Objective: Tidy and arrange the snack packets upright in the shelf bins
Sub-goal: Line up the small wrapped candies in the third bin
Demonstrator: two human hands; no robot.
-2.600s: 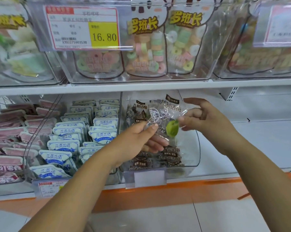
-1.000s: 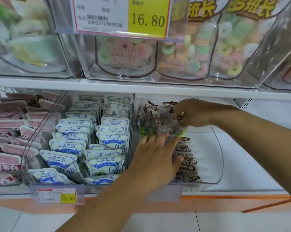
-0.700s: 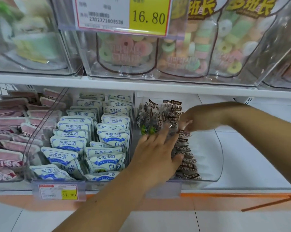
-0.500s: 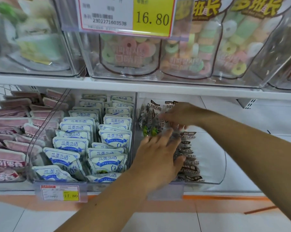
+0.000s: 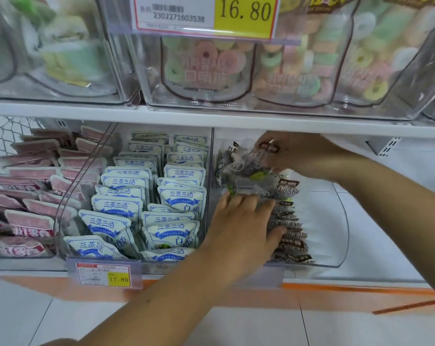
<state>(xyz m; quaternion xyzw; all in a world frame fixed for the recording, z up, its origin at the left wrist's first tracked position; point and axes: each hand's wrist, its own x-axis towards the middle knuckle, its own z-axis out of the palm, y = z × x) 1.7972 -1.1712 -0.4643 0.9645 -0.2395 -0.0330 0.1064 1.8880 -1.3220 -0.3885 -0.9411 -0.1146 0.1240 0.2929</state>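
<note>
Head view: right hand [image 5: 293, 153] pinches the plum packet [image 5: 246, 171]; left hand [image 5: 238, 223], fingers flat, braces the row [image 5: 291, 236]; let go early, it probably flops.

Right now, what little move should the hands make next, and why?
Probably: the right hand stands the plum packets it grips upright at the back of the clear bin, while the left hand steadies the front row. The gripped packets look tilted and bunched.

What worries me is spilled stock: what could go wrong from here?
The row of dark packets has bare space in the bin to its right, so it may topple when the left hand lifts. The right hand grips the clear packet by its top; wedging it in could crumple it.
</note>
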